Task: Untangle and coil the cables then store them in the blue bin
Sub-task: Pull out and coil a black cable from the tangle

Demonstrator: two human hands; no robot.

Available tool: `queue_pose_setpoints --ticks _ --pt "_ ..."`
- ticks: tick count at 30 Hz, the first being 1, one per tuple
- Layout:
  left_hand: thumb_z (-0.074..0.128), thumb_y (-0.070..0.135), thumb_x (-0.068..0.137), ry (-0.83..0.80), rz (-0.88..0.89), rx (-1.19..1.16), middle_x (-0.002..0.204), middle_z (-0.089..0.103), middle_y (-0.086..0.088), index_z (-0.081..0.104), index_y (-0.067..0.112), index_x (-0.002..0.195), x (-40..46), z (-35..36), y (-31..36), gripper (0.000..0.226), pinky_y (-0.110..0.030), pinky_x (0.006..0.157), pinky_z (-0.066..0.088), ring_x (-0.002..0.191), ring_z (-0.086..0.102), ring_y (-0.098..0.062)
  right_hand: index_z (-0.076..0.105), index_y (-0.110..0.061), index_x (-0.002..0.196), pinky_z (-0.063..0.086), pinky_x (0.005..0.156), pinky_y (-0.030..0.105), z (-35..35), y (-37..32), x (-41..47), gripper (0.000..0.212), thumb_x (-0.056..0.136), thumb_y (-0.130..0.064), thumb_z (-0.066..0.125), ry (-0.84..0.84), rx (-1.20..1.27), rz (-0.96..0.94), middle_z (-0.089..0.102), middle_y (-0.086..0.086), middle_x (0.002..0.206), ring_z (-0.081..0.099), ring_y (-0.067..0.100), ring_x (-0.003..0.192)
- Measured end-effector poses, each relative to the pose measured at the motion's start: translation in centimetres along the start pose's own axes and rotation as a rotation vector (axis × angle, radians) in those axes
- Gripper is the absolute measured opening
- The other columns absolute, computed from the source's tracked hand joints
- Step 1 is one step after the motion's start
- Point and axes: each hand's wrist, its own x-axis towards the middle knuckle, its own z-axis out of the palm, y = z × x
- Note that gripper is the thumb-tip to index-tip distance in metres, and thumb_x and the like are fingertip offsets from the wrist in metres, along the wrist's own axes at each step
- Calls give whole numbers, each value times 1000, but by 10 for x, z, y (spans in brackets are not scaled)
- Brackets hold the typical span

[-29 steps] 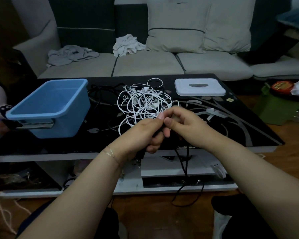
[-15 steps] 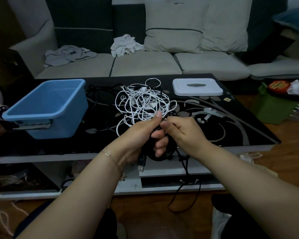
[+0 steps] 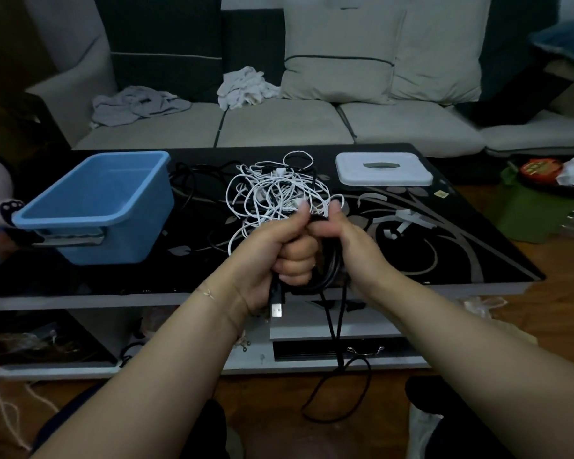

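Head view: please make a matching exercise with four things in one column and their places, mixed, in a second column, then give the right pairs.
Things:
1. black cable
2. white cables
3. blue bin
4. white lid

Places:
A. far right part of the table
B. left part of the table
C. coiled in the left hand
D. tangled heap at the table's middle

Pairs: 1-C, 2-D, 3-B, 4-A
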Motion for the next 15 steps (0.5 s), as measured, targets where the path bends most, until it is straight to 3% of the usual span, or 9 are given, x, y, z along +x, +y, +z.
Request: queue_pose_setpoints --ticks 2,5,8,10,15 --pt "39 43 89 52 86 -158 38 24 12 75 7 83 3 -8 7 51 -13 32 14 30 14 2 52 -17 72 28 45 20 9 8 -3 46 97 -51 34 -2 88 50 41 2 48 36 14 41" --pt "33 39 98 111 210 -367 43 30 10 72 1 92 3 -21 17 54 -12 35 18 30 19 -3 42 -18 82 19 37 15 27 20 -13 28 105 -28 29 -84 -17 27 31 -2 46 26 6 34" --pt "26 35 103 174 241 -374 53 36 8 62 0 107 1 -25 17 49 -13 38 22 33 27 -4 46 -22 108 34 40 22 34 25 -18 13 103 -23 34 -110 -395 -28 42 0 57 41 7 40" --pt "25 32 104 221 258 -294 56 42 8 58 1 111 2 -23 13 46 -14 39 22 34 27 -3 41 -27 125 41 41 25 32 22 -19 23 102 -28 35 -153 -555 -6 48 0 64 50 14 43" --pt "24 30 105 341 329 -138 66 66 5 51 -1 122 4 -18 8 45 -16 41 24 35 28 -2 40 -24 132 56 52 39 27 12 -20 33 99 -24 43 -232 -742 0 50 -3 69 61 25 53"
